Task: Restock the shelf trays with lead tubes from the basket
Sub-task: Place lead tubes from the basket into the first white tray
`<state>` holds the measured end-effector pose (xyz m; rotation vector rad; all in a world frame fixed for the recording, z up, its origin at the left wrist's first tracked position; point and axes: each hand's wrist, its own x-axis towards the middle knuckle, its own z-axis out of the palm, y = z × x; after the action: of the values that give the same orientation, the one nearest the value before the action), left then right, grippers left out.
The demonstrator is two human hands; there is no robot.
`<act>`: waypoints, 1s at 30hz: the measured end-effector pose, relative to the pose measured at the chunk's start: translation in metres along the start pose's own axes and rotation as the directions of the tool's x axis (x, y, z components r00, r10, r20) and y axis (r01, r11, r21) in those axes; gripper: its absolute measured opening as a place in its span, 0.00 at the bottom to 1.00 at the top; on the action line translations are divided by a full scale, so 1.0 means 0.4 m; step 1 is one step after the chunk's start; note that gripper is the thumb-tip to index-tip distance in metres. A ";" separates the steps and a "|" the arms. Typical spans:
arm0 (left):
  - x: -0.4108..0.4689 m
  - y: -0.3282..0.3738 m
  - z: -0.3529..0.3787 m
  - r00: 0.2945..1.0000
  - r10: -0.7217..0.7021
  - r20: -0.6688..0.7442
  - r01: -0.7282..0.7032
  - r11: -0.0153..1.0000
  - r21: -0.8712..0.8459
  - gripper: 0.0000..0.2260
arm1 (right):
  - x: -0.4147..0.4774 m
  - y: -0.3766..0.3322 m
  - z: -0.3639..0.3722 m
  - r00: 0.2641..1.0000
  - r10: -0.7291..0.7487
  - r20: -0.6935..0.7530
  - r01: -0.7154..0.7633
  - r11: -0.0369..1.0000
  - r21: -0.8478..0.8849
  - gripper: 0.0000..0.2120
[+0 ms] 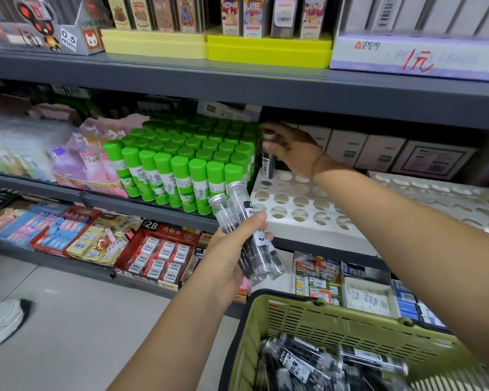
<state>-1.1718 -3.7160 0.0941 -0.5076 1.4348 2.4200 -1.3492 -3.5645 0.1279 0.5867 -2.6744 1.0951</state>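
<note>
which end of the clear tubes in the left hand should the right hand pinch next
After the right hand seats its dark lead tube, pinch the uppermost clear plastic tube just under its silver screw cap, from above right. The capped ends stick out free above the left hand, whose fingers wrap the middles, likely leaving the base for the white holed tray.

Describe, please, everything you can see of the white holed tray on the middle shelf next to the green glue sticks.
The white tray is a flat block, foam-like in look, with rows of round holes in its top. The holes in view look empty. It lies level on the grey shelf, right of the green glue sticks, in front of pale boxes. The right hand holds one lead tube upright at its back left corner; the forearm crosses above it.
</note>
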 end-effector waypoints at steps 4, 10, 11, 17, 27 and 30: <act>-0.006 0.002 0.003 1.000 0.011 0.017 -0.011 1.000 -0.006 0.27 | -0.036 -0.040 -0.027 1.000 0.026 0.008 -0.024 0.989 -0.148 0.27; -0.020 0.002 0.011 0.996 0.035 0.077 -0.042 0.994 0.096 0.30 | -0.208 -0.166 -0.033 0.978 0.145 0.150 -0.179 0.952 0.249 0.12; -0.021 0.000 0.012 0.996 0.048 0.077 -0.058 0.989 0.138 0.31 | -0.234 -0.176 -0.024 0.954 0.164 0.251 -0.240 0.919 0.313 0.12; -0.015 -0.021 0.021 0.987 0.147 0.057 -0.157 0.955 0.252 0.32 | -0.272 -0.171 -0.003 0.909 0.209 0.360 -0.352 0.848 0.397 0.08; 0.007 -0.033 0.007 0.992 0.117 0.038 -0.123 0.973 0.198 0.09 | -0.133 -0.064 -0.140 0.927 0.321 -0.192 -0.281 0.937 0.209 0.18; 0.014 -0.034 0.006 0.992 0.122 0.044 -0.129 0.972 0.197 0.10 | -0.097 -0.040 -0.126 0.937 0.256 -0.239 -0.248 0.967 0.066 0.12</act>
<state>-1.1716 -3.7072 0.0824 -0.3398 1.7199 2.3304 -1.3061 -3.5281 0.1613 0.1008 -2.5642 1.1924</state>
